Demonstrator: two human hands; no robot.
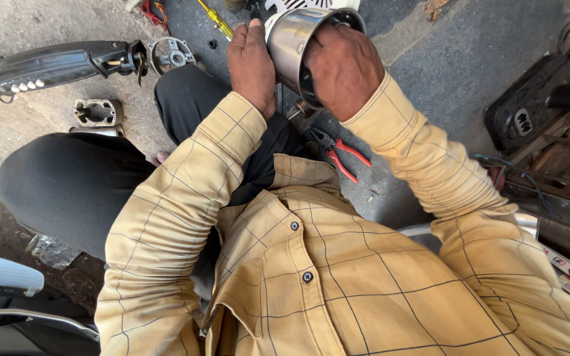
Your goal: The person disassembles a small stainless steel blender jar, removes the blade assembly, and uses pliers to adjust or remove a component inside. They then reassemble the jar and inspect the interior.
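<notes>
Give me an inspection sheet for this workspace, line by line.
Surface: rough grey ground, paler concrete at the left.
Job's things: shiny steel cup-shaped housing, held up between both hands.
Clutter: red-handled pliers, yellow-handled screwdriver, round metal flange, small metal casting, long black housing with pale buttons.
Grippers: left hand grips the housing's side; right hand covers its open end.
Cables: thin dark wire at the right; red wires at top.
Surroundings: black case and mixed parts at the right; white and black moulded part at bottom left.
</notes>
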